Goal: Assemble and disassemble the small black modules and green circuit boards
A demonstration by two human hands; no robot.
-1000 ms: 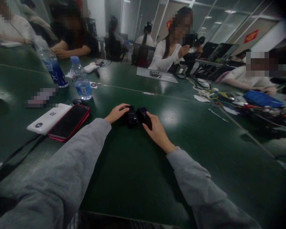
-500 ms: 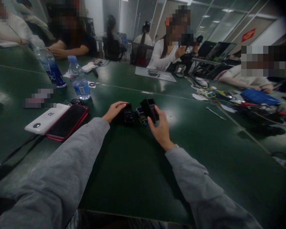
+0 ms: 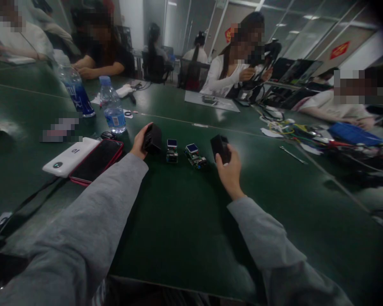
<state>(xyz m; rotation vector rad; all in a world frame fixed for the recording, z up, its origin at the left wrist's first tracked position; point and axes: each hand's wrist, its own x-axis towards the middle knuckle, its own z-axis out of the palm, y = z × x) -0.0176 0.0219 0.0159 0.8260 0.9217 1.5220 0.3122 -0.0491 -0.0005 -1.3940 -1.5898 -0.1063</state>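
Observation:
My left hand [image 3: 139, 143] is closed round a small black cover [image 3: 152, 138], held just above the green table [image 3: 185, 221]. My right hand [image 3: 229, 170] grips a second black cover [image 3: 220, 147], lifted off to the right. Between the two hands, two small circuit modules stand bare on the table: the left module [image 3: 171, 150] and the right module [image 3: 195, 155], each with a little blue screen on top. Grey sleeves cover both my arms.
A red-cased phone [image 3: 96, 160] and a white power bank [image 3: 70, 156] lie at the left, with two water bottles [image 3: 114, 111] behind. Wires, tools and a blue box [image 3: 352, 134] clutter the right. Other people sit along the far side of the table.
Both hands lifted the black covers off and drew apart, the left going left, the right going right. The two circuit modules now stand uncovered between them.

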